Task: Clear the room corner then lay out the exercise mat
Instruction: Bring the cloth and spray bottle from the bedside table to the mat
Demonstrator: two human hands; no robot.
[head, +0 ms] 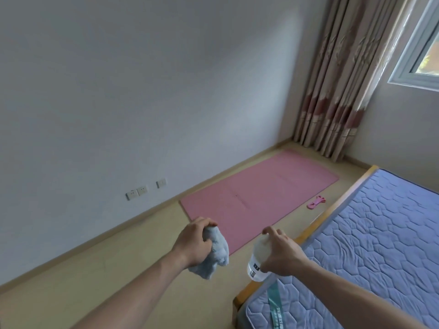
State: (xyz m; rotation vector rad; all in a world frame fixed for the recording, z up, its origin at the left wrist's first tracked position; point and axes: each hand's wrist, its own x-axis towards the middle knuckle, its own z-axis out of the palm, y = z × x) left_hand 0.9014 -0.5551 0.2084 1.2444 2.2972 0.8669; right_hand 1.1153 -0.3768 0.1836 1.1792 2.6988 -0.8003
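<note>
Hands are reaching forward at the near edge of the view, over the beige floor [123,269]. The left hand [193,243] is closing its grip round a bunched pale blue cloth [215,254], which is hanging down below the fist. The right hand [281,252] is curling its grip over the top of a clear plastic bottle [257,260], which is tilting with its base toward the floor, just beside the wooden bed frame [332,210].

Beyond the hands, the pink exercise mat [259,195] is lying flat and unrolled on the floor. Its long axis is running from the near left toward the far corner on the right, roughly along the white wall [142,91], with the far end pointing at the curtain [342,79].

A small pink object [316,202] is sitting on the floor between the mat and the bed frame. The blue quilted mattress [380,245] is filling the right side. Wall sockets [145,189] are sitting low on the wall, and a window [420,43] is showing beside the curtain.
</note>
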